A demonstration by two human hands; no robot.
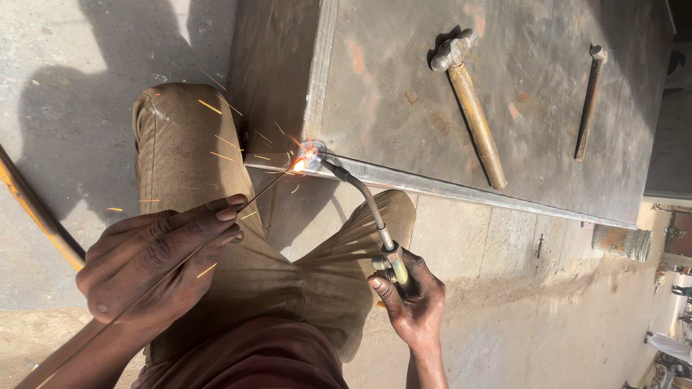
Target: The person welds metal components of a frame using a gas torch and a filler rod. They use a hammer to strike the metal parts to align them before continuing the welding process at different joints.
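While sparks flew at the near corner of the metal box [432, 94], the left hand [155, 263] pinched a thin rod [216, 230] between thumb and fingertips, its far end reaching into the bright spot [306, 160] on the box's corner seam. The right hand [411, 299] was closed around the brass body of a torch [393, 263], whose curved neck ran up to that same spot.

Rod: judged light and springy, likely to whip or sag along its length; hot at the working end. Best held well back, as the hand had it, in a light fingertip pinch.

Torch: judged stiff and moderately weighty, the neck and tip too hot to touch; the handle by the valve looked the only safe hold.

Box: sheet steel, rusty in patches, judged heavy, rigid and sharp at its edges; hot near the seam.

On its top face lay a hammer [468, 101] with a wooden handle and, well apart to the right, a slim metal tool [590, 101]. The person's knees in tan trousers [180, 137] sat just beside the corner, over a concrete floor [65, 108].
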